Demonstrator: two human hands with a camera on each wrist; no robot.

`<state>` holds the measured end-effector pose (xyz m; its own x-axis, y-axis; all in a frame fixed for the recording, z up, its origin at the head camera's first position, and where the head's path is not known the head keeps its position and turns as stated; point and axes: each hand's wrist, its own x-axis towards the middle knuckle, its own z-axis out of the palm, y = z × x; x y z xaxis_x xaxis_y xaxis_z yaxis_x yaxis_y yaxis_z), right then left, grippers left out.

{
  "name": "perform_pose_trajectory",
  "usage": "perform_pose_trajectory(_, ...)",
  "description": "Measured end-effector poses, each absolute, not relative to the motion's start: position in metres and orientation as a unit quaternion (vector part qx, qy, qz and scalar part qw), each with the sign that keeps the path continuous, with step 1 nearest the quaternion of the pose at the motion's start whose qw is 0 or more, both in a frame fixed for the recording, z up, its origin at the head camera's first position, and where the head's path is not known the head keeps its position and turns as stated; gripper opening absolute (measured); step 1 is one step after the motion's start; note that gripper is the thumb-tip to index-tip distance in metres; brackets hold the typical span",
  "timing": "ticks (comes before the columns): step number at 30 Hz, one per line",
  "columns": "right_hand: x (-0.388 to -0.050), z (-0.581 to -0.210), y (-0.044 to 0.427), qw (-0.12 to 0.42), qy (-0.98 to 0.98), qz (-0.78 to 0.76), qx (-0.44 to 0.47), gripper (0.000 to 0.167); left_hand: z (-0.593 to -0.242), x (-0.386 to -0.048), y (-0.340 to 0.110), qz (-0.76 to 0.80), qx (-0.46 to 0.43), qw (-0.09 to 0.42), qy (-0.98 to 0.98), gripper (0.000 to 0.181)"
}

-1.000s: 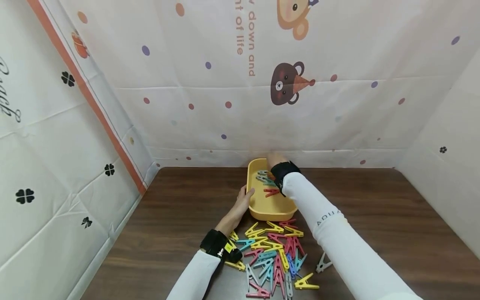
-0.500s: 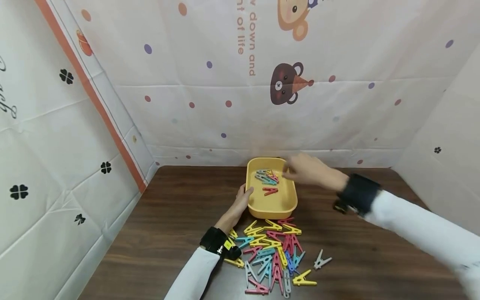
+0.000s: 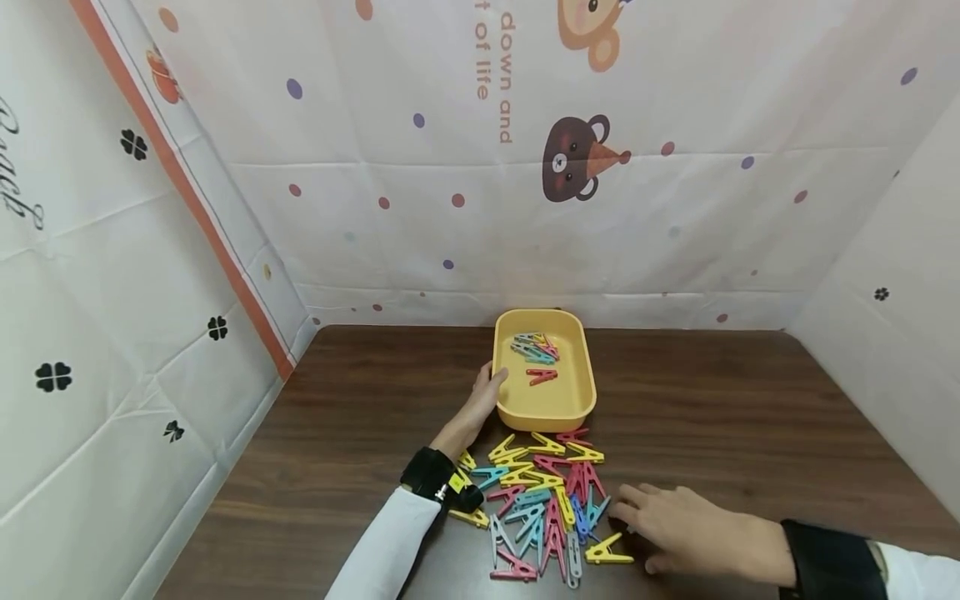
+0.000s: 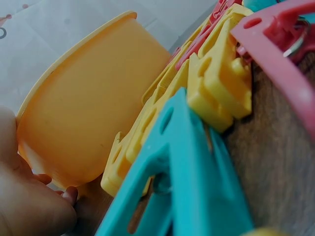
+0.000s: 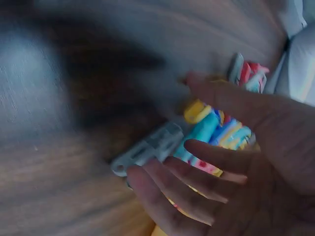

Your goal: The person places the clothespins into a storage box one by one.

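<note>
My left hand (image 3: 480, 404) grips the left rim of a yellow plastic tub (image 3: 543, 408), thumb over the edge and fingers on the outer wall. Inside the tub lie a small bunch of mixed clothespins (image 3: 535, 348) and one red clothespin (image 3: 542, 376). In front of it spreads a loose pile of pink, yellow, teal, blue and grey clothespins (image 3: 551, 500). My right hand (image 3: 678, 529) hovers at the pile's right side with fingers apart, holding nothing. Under its fingertips in the right wrist view is a grey clothespin (image 5: 150, 150), which the hand hides from the head view.
The dark wood table (image 3: 360, 442) extends on both sides of the tub. Printed white cloth walls (image 3: 360, 242) stand behind and at the sides. One yellow clothespin (image 3: 609, 550) lies at the pile's lower right, close to my right hand.
My right hand has come out of the tub, swung right, and moved down to the pile's right side, over the grey clothespin. My left hand keeps its grip on the tub.
</note>
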<state>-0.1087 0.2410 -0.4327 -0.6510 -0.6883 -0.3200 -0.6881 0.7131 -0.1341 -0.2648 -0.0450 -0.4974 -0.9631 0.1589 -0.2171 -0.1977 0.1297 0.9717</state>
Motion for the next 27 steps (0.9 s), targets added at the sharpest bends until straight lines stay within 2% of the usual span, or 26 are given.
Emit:
perform_pose_trajectory(3, -0.106, -0.440, 0.243, 0.138, 0.906, -0.008, -0.400, 0.032, -0.497, -0.264, -0.044, 0.658, -0.013, 0.138, 0.740, 0.070)
perform_pose_trajectory(5, -0.105, -0.443, 0.244, 0.120, 0.905, -0.016, -0.407, 0.027, -0.497, -0.263, -0.042, 0.658, -0.013, 0.138, 0.740, 0.070)
perform_pose_trajectory(15, -0.111, -0.449, 0.244, 0.057, 0.914, -0.019, -0.401, 0.021, -0.498, -0.265, -0.043, 0.658, -0.009, 0.136, 0.741, 0.067)
perform_pose_trajectory(22, -0.116, -0.447, 0.243, 0.071, 0.914, -0.037, -0.398, 0.015, -0.497, -0.265, -0.045, 0.660, -0.010, 0.138, 0.738, 0.069)
perform_pose_trajectory(27, -0.121, -0.441, 0.242, 0.046, 0.913, -0.039, -0.404, 0.013, -0.495, -0.265, -0.047, 0.661, -0.010, 0.138, 0.738, 0.070)
